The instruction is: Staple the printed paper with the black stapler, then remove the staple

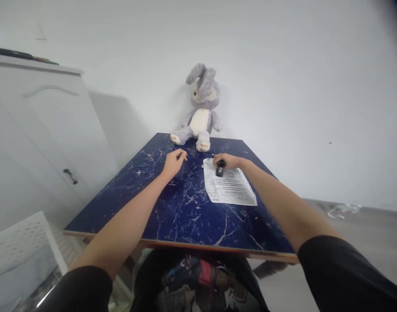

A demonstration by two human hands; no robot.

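My right hand (227, 160) is closed around a small black object (219, 169) with a rounded top; its kind I cannot make out. That object is over the upper part of a printed sheet of paper (232, 186), which lies slightly creased on the blue marbled table (192, 216). To the left of the paper, my left hand (175, 161) is over the table with its fingers curled together. Something small and dark shows between those fingers, too little to name.
A grey plush rabbit (200, 121) sits at the table's far edge against the white wall (299, 86). White cabinets (45, 112) stand at the left. A white perforated piece (19, 242) is low at the left. A clear crumpled item (344, 210) lies on the floor at right.
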